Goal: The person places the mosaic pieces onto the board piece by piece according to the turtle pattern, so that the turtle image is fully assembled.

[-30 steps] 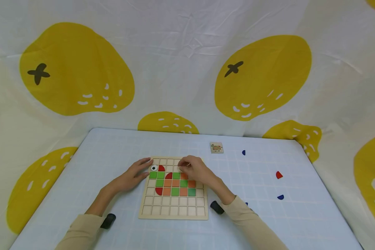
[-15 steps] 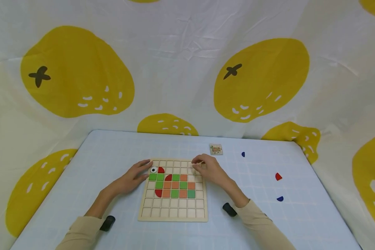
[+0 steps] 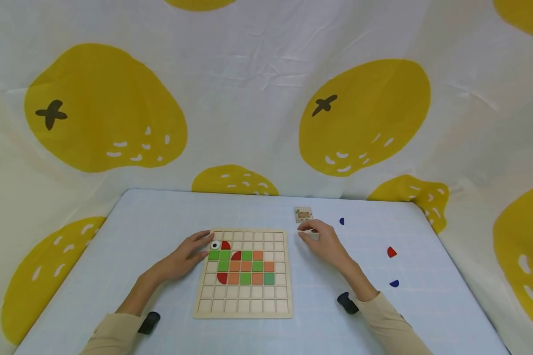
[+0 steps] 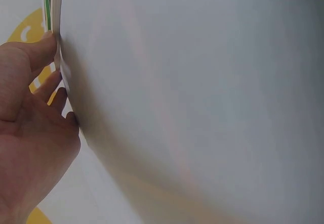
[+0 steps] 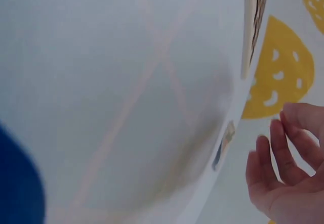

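A square wooden grid board (image 3: 250, 292) lies on the table, with green, orange and red tiles set in its cells. A round eye tile (image 3: 215, 245) sits at their upper left beside a red quarter-circle tile (image 3: 226, 245). My left hand (image 3: 184, 259) touches the board's left edge with extended fingers; in the left wrist view the thumb (image 4: 43, 49) meets the rim. Off the board's right side hovers my right hand (image 3: 324, 241), its fingers loosely bent and nothing seen between them. In the right wrist view the hand (image 5: 291, 168) is apart from the table surface.
A small picture card (image 3: 303, 214) lies just beyond my right hand. Loose pieces are on the right of the table: a blue half-circle (image 3: 342, 221), a red quarter-circle (image 3: 391, 252) and another blue half-circle (image 3: 394, 283). A patterned curtain (image 3: 257, 98) hangs behind the table.
My right hand has moved right, from above the tiles to beyond the board's right edge. My left hand stays at the left edge. The tiles look the same; the head view shifted slightly.
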The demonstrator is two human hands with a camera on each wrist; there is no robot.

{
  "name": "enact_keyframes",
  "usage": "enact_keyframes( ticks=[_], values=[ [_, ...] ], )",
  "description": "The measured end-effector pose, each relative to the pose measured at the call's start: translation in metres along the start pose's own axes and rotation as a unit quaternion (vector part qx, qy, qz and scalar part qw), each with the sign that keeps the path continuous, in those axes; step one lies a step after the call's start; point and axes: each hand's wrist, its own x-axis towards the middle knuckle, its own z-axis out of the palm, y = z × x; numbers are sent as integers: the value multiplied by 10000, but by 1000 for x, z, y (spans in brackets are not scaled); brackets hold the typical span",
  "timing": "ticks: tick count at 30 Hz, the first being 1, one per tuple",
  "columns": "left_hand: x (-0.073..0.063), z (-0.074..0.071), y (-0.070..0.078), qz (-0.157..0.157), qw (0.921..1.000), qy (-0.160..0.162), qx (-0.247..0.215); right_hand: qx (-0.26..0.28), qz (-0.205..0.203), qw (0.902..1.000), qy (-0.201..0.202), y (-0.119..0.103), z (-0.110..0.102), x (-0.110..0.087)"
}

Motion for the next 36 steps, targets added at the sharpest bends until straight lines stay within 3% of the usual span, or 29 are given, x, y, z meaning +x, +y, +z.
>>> enact_keyframes(
  ticks=[7, 14, 24, 36],
  values=[
    [-2, 0, 3, 221, 9997, 111, 79, -118, 328, 9993, 149, 17, -20, -11],
    [-2, 1, 3, 195, 9998, 103, 16, -248, 861, 9957, 224, 31, -41, -23],
    [-2, -1, 2, 111, 9999, 39, 26, -483, 834, 9938, 562, 48, -68, -43],
    [-1, 0, 1, 80, 9999, 88, 61, -791, 1336, 9847, 792, 64, -95, -65]
  ],
)
